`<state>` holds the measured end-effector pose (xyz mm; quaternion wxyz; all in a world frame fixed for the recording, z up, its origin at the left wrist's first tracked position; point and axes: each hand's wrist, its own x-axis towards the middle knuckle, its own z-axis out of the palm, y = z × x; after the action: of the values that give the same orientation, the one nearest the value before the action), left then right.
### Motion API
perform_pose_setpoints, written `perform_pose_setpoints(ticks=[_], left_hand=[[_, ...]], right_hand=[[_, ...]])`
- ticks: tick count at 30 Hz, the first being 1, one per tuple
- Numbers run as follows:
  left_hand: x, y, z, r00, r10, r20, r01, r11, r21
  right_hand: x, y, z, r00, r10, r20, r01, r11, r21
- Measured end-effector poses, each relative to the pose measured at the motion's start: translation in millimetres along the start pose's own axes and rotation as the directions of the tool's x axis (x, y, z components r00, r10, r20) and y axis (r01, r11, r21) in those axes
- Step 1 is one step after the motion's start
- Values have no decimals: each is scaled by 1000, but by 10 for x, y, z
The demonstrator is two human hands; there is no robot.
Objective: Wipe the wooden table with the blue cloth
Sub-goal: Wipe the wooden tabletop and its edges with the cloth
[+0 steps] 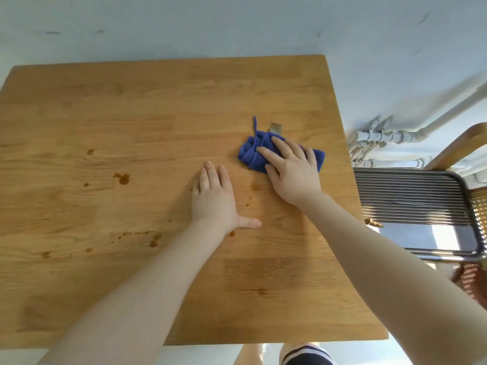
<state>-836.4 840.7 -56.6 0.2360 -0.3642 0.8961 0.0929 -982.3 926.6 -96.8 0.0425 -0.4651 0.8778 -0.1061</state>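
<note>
while left hand [214,192] rests flat on wooden table [105,122], right hand [292,168] presses blue cloth [250,154].

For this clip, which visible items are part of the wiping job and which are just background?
In the job: blue cloth under the right hand; wooden table with brown stains; left hand resting flat on it.

Lying about: chair to the right; white pipes on the wall.

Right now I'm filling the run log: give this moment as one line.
right hand flat on blue cloth | left hand flat on wooden table | brown stains left unwiped
</note>
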Motion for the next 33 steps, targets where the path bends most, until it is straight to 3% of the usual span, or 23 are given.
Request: perform_pose_setpoints(ticks=[4, 8, 13, 19, 23, 26, 30, 33], left_hand=[[17, 7, -37, 1000, 0, 15, 0, 1000, -13], [12, 6, -43, 1000, -1, 21, 1, 1000, -14], [-4, -2, -34, 1000, -10, 24, 11, 999, -38], [-43, 22, -79, 999, -14, 32, 16, 999, -50], [-37, 37, -87, 999, -26, 33, 28, 998, -64], [-31, 38, -58, 999, -39, 18, 40, 994, -100], [-21, 15, -28, 999, -40, 15, 42, 990, -134], [-45, 18, -15, 999, -34, 9, 35, 989, -143]], right_hand=[[-236, -5, -12, 991, -114, 70, 113, 993, 24], [241, 25, -21, 999, -24, 37, 24, 1000, 16], [731, -44, -29, 992, 80, 100, -80, 997, -2], [63, -110, -53, 957, -234, 170, 236, 972, 10], [33, -67, -54, 929, -311, 201, 308, 950, 45], [431, -35, -40, 951, -272, 149, 270, 962, 29], [883, -100, 1, 985, -111, 135, 113, 994, -6], [687, -90, 4, 972, -196, 132, 198, 980, -8]])
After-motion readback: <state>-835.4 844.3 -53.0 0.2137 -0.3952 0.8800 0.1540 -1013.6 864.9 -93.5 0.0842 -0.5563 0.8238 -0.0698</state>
